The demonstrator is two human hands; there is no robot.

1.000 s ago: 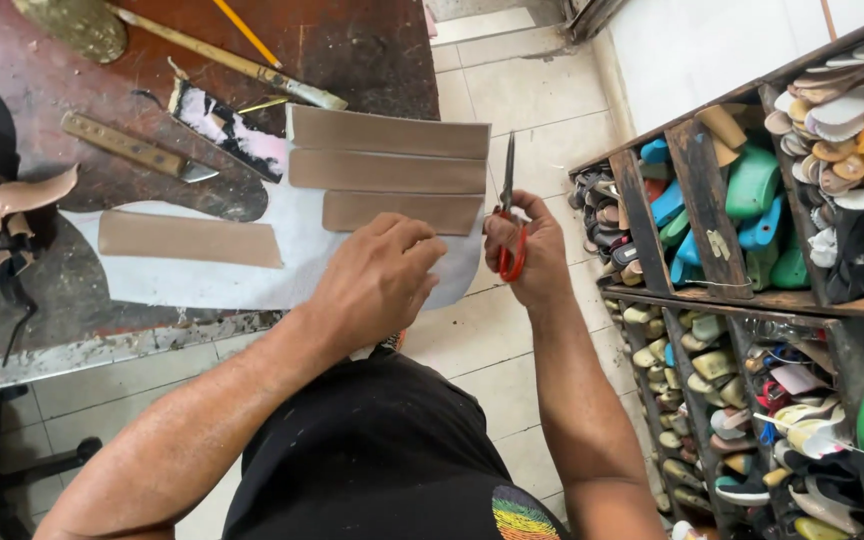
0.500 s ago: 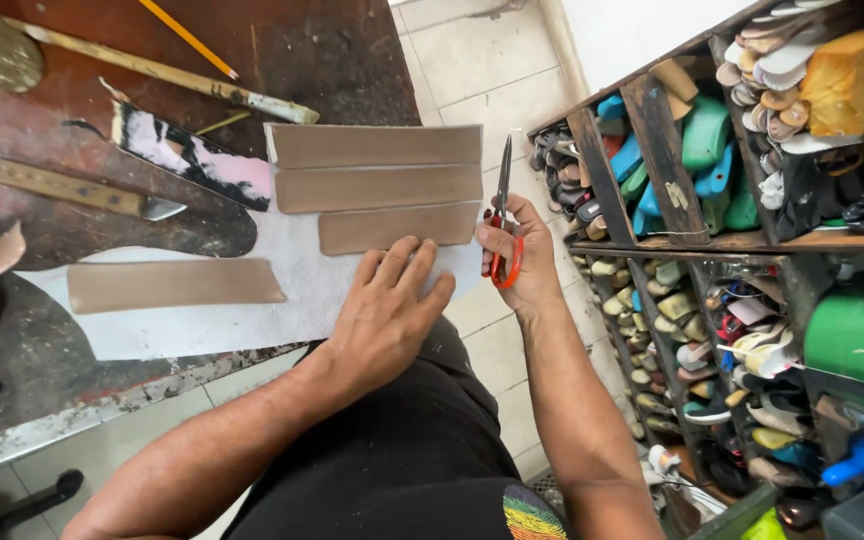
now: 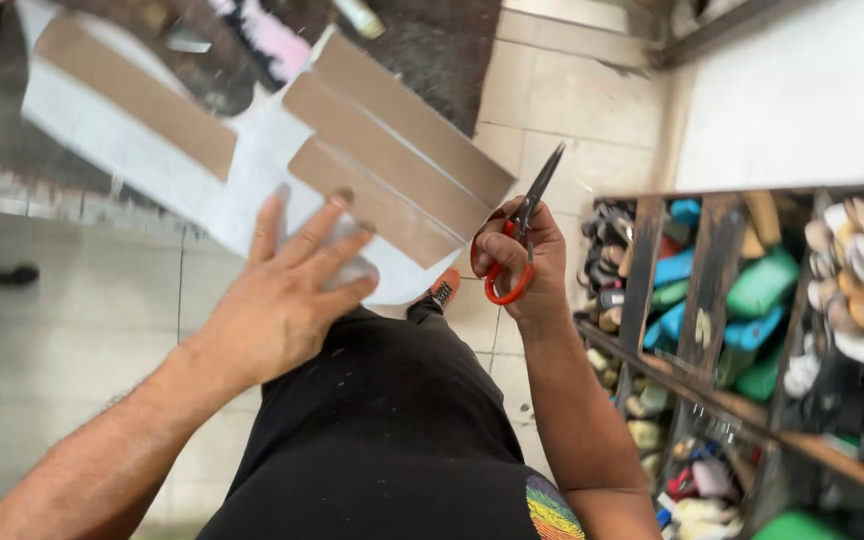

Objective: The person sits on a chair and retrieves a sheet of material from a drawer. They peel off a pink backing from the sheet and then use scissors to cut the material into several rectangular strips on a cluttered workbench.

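Pale floor tiles [image 3: 562,100] run under a dark workbench [image 3: 432,40] at 12 o'clock, where a white sheet [image 3: 202,190] carrying brown strips [image 3: 392,160] hangs over the bench edge. The left hand [image 3: 287,295] reaches up from 7 o'clock, fingers spread flat, pressing the sheet's lower edge just below the nearest strip. At 3 o'clock from it, the right hand [image 3: 527,265] is closed around red-handled scissors [image 3: 524,235], blades shut and pointing to 1 o'clock, beside shelves of shoes [image 3: 752,300].

Pale tiled floor [image 3: 82,330] from 6 to 12 o'clock; dark worktop [image 3: 432,40] at 11; wooden shelves [image 3: 712,290] crammed with shoes at 3; white wall [image 3: 802,90] at 1.
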